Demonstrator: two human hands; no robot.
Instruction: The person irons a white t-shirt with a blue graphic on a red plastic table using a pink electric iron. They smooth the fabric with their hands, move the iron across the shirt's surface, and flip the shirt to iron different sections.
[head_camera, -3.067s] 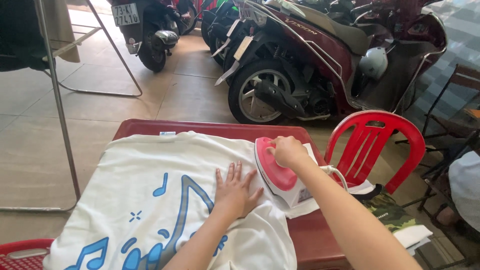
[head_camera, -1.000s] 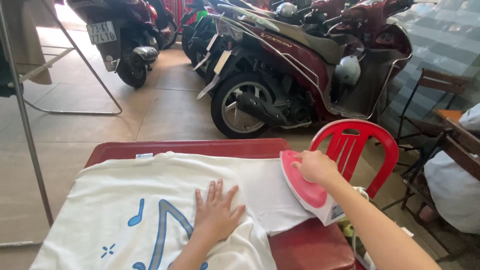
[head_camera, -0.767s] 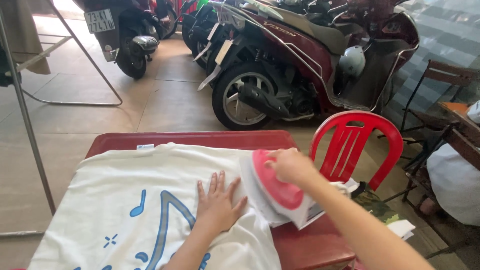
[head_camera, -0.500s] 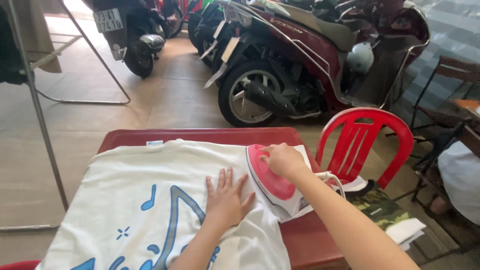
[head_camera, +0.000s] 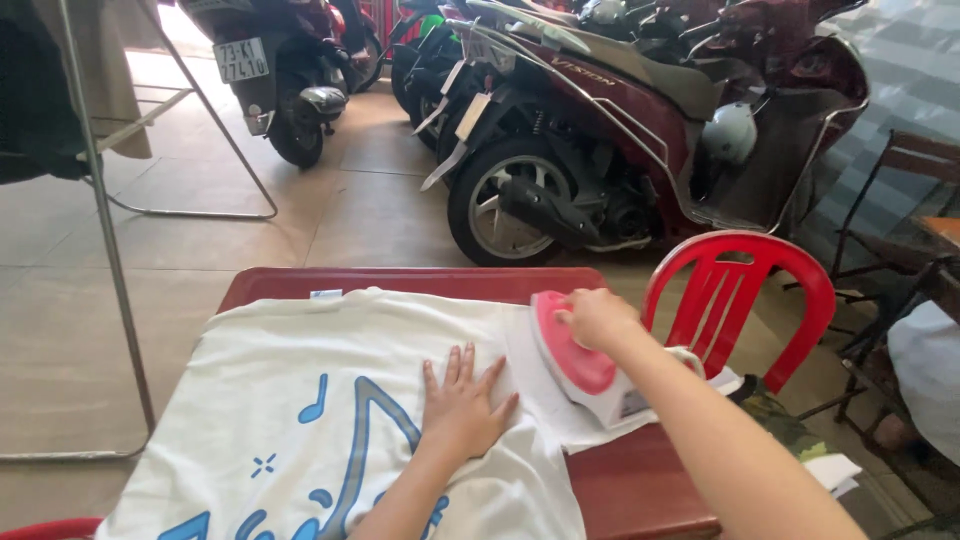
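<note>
your right hand (head_camera: 598, 317) grips the handle of the pink iron (head_camera: 580, 356), pressing a sleeve of the white t-shirt (head_camera: 300, 420) on the red table (head_camera: 640, 485). your left hand (head_camera: 462, 408) lies flat, fingers spread, pinning the cloth beside it. a red plastic chair (head_camera: 745, 300) stands near; scooters (head_camera: 620, 150) are parked behind. sleeve pressing looks underway; the next stroke needs the fabric held taut.

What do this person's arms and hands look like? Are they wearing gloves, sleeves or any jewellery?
Both arms are bare as far as the head view shows: no sleeves, no gloves. The left hand shows no ring, and no watch or bracelet at the wrist. The right hand and its forearm are likewise uncovered, with no band or jewellery visible. Nails look short and unpainted, as far as can be told.
</note>
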